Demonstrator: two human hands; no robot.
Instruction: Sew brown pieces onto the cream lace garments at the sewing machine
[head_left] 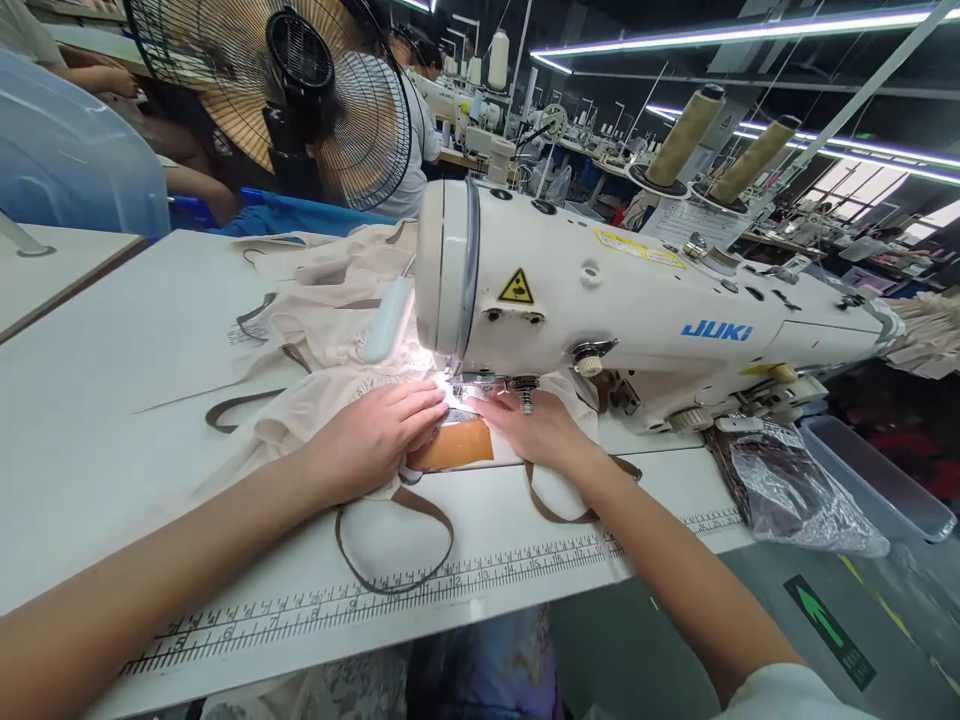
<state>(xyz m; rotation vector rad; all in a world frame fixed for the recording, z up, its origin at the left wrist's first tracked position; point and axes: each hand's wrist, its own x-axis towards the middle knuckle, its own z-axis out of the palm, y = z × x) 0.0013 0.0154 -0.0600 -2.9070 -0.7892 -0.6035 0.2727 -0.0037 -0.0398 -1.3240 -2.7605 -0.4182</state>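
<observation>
A white sewing machine [555,290] stands over the table, its lamp lighting the needle area. Pale cream fabric [300,395] with lace lies bunched left of the needle and runs under my hands. My left hand [382,430] rests flat on it just left of the presser foot [454,388], fingers stretched toward the foot. To the right of the foot, my right hand [536,428] presses down with extended fingers, its tips partly under the machine head. Brown straps [397,580] loop off the fabric near the table's front. An orange patch [454,445] shows between the hands.
A caged fan [300,80] stands behind the table at left, near a blue translucent bin [75,150]. A printed ruler [420,590] runs along the front edge. A plastic-wrapped package [795,485] lies at right by a clear tub [877,475]. Other people sit beyond.
</observation>
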